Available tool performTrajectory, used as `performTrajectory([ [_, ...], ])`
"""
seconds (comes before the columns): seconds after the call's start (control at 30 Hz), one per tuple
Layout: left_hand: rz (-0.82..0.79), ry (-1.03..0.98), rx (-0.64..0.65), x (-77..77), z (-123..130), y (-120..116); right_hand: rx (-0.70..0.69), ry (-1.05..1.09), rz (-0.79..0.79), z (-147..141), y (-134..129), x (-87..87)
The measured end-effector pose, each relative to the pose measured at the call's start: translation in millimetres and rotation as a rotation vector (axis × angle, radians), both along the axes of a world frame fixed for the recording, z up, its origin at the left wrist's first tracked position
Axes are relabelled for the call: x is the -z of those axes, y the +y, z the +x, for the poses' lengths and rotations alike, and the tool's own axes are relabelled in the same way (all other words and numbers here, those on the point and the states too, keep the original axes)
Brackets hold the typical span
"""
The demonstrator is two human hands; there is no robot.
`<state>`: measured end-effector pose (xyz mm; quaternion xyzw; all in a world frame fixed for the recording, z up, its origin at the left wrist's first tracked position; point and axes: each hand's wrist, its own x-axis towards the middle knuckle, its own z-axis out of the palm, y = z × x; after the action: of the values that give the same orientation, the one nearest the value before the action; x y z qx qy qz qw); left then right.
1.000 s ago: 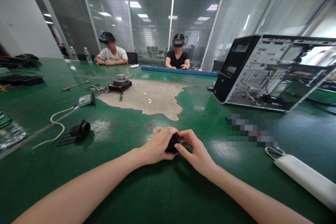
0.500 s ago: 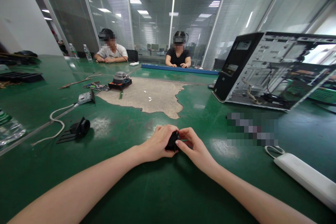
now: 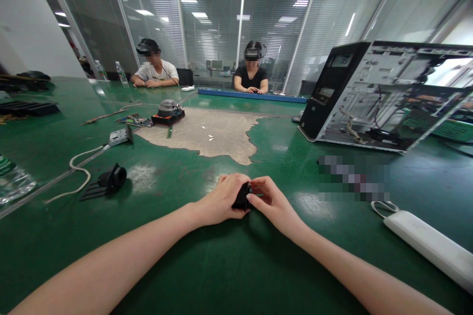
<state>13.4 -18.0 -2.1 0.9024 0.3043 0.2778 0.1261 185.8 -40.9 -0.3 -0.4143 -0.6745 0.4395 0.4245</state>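
Observation:
Between my two hands, just above the green table [image 3: 158, 266], is a small black block-like part [image 3: 242, 199] whose exact kind I cannot make out. My left hand [image 3: 223, 199] wraps round its left side and top, and the fingers hide much of it. On its right edge, my right hand [image 3: 271, 199] closes with thumb and fingertips in a pinch. Off to the left lies another black plastic piece [image 3: 115, 177] with a round ring and flat prongs, apart from both hands.
An open computer case [image 3: 336, 93] stands at the right, near a white power strip [image 3: 424, 241]. A heatsink fan unit [image 3: 169, 111] sits by a bare brown patch [image 3: 221, 133]. Left are a metal bracket [image 3: 120, 135] with cable and a plastic bottle [image 3: 15, 182]. Two people sit opposite.
My hands stay almost in place around the black part, with only a slight shift of the fingers. Across the table, one person's hands have come together.

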Motion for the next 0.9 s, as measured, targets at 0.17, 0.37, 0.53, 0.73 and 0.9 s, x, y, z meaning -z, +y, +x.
performTrajectory([
  [0.17, -0.006, 0.006, 0.008, -0.5, -1.7, -0.3, -0.051, -0.037, 0.061, 0.8, -4.7, -1.0],
  [0.37, 0.015, 0.008, 0.006, -0.5, -0.8, -0.4, 0.029, -0.059, 0.199, 0.2, -3.6, -3.6],
  [0.53, 0.016, 0.011, 0.003, -0.4, -1.0, 0.2, -0.022, -0.011, -0.030, 0.0, -0.5, -1.1],
  [0.73, 0.010, 0.033, 0.008, -1.1, -1.8, -0.2, -0.015, -0.082, 0.184, 0.7, -6.5, -3.3],
  [0.9, 0.021, 0.025, -0.006, 0.9, -0.7, 0.3, 0.012, -0.046, 0.130, 0.6, 1.1, 0.7],
])
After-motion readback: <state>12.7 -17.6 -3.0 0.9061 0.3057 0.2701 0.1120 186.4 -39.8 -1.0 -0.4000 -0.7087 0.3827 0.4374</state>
